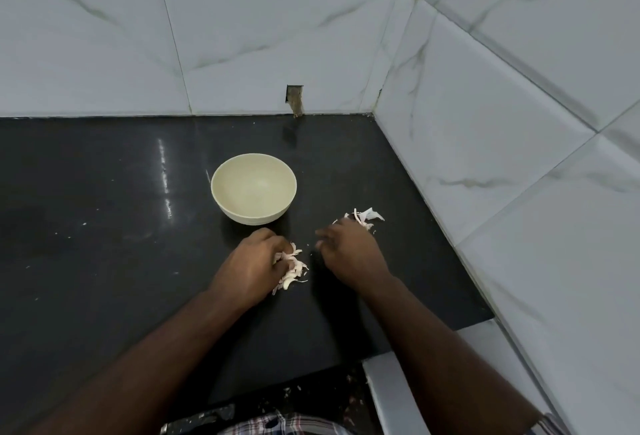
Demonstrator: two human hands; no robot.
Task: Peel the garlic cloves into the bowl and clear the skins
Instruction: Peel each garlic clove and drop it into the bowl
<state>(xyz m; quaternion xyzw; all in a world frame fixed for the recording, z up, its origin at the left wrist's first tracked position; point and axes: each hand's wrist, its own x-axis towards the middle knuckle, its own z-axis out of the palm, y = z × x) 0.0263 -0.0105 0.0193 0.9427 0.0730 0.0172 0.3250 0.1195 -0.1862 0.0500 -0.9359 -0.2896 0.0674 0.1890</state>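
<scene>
L hand (254, 259) clenched on near skins pile (292, 270) | R hand (348, 249) loose, fingers spread, holding nothing | 2nd skins pile (367, 217) just far-right of R hand, R nearer | bowl (254, 187) far-left, looks empty

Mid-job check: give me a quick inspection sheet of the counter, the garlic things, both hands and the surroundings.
Surface: black counter, glossy, small white flecks.
Job's things: cream bowl upright, looks empty; skin pile by the left hand; second skin pile beyond the right hand.
Clutter: nothing seen apart from the skins.
Hands: left hand curled on the near skins; right hand spread, fingers relaxed, at the far skins.
Cables: nothing seen.
Surroundings: marbled wall tiles; hole in tile.
</scene>
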